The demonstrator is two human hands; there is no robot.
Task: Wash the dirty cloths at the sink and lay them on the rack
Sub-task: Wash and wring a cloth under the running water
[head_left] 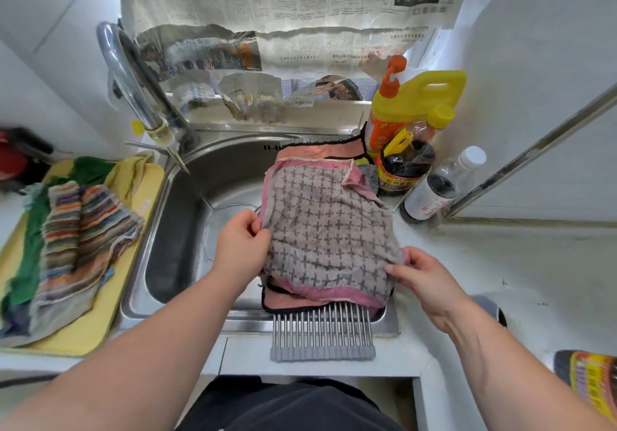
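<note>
A grey cloth with a dark cross pattern and pink border lies spread over the roll-up rack across the right side of the steel sink. My left hand pinches its left edge. My right hand pinches its near right corner. Under it lies a pink cloth with black trim. On a yellow board left of the sink sit a striped cloth, a green cloth and a yellow cloth.
The curved tap rises at the sink's back left. Bottles stand at the back right: a yellow detergent jug, a dark sauce bottle and a clear bottle. Newspaper covers the wall behind. A metal rail slants on the right.
</note>
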